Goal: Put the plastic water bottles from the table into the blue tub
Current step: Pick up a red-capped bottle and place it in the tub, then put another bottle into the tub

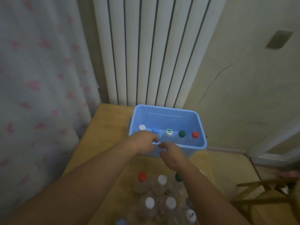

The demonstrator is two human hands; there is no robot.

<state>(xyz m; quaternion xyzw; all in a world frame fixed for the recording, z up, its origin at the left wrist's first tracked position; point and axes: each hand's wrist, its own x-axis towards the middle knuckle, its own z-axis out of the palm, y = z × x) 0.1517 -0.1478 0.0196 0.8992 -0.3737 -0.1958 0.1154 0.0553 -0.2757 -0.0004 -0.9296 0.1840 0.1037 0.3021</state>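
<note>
The blue tub (200, 127) stands at the far end of the wooden table (103, 127). Inside it, along the near wall, is a row of clear plastic bottles with white (142, 127), blue (155, 130), white-and-green (169, 132), dark green (182, 133) and red (195, 134) caps. My left hand (142, 142) is curled over the tub's near rim, just below the blue-capped bottle; blur hides what its fingers touch. My right hand (172, 155) rests against the tub's front wall, fingers apart, with nothing seen in it. Several more bottles stand on the table near me, among them a red-capped one (142, 176) and a white-capped one (162, 179).
A white ribbed radiator (154, 51) rises behind the tub. A curtain with pink hearts (40, 86) hangs at the left. A wooden frame (266, 192) stands beside the table at the right. The tub's far half holds no bottles.
</note>
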